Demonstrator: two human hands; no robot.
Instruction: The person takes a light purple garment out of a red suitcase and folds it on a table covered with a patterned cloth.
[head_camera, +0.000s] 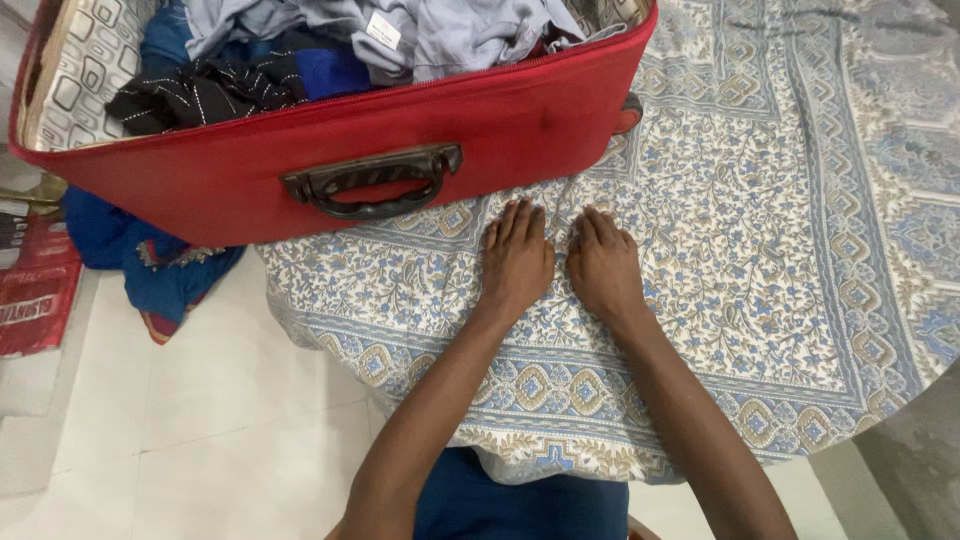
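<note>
your left hand (517, 258) and right hand (603, 265) lie flat, palms down, side by side on the cloth (740, 250) covering the table, fingers straight and close together, holding nothing. just beyond your fingertips stands the red suitcase (250, 170), lid open, its black handle (372, 180) facing you. clothes (330, 45) fill it: grey, blue, black. a blue bundle (150, 265) lies on the floor to the left.

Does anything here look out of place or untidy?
Yes. The red suitcase lies open with clothes heaped unfolded inside, and a blue cloth hangs crumpled below its left end. Both hands rest flat on the patterned bedsheet.
</note>
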